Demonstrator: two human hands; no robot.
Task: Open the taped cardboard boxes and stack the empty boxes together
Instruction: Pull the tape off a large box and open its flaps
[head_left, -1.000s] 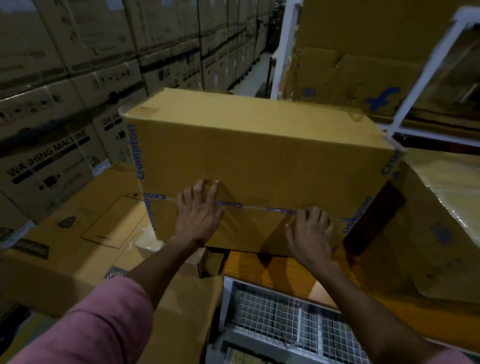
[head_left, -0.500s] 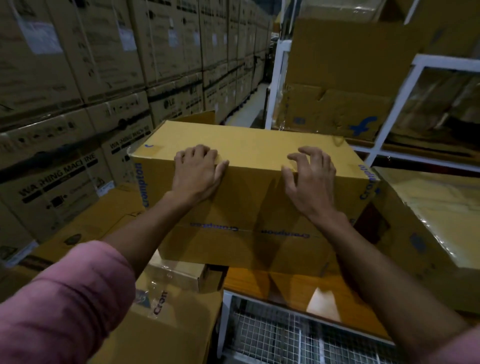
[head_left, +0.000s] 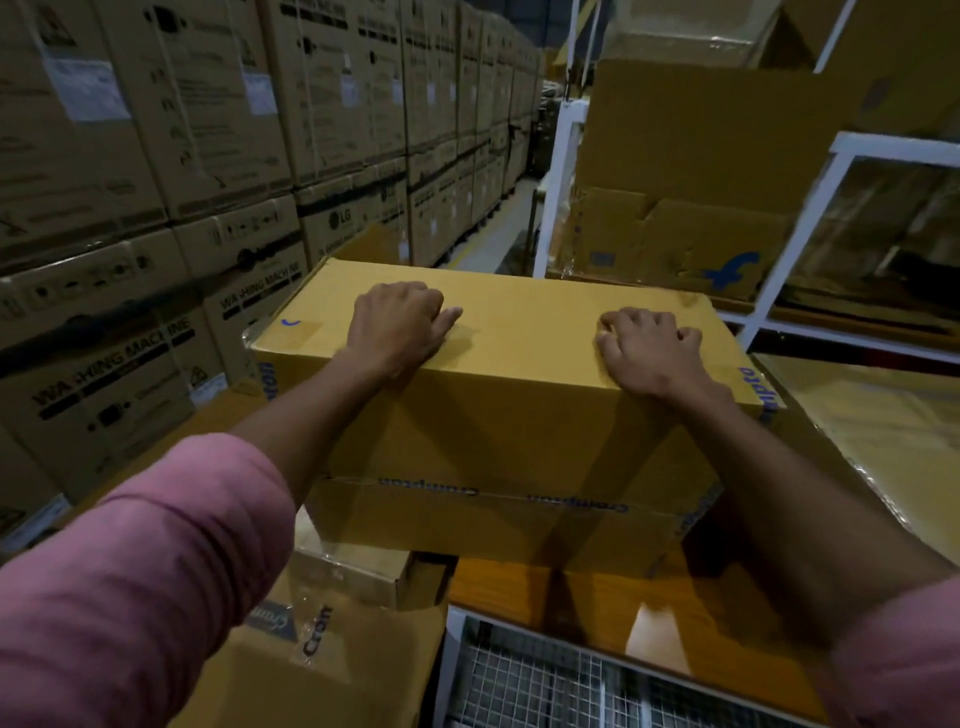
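From the head camera, I see one yellow box (head_left: 519, 415) sitting on the near edge of the orange counter (head_left: 597, 597), right in the middle of the view. Its blue-lettered tape (head_left: 498, 493) runs across the side facing me, so that seam is still shut.

My left hand (head_left: 397, 325) rests on the top of the box, toward the left. My right hand (head_left: 649, 345) rests on top, toward the right. Each grip is curled in, knuckles up, pressing on the cardboard. Neither hand holds anything.

I think the step now is turning the box so the taped seam faces up. To do it well, I should keep both hands apart like this, roll the box slowly toward me, and not let it slip off the counter edge.

Counting: two hands, one box being worked on, one small box (head_left: 358, 566) below it on the left, and one flat brown box (head_left: 332, 670) under that. Far left, there are too many big stacked boxes (head_left: 156, 156) to count.
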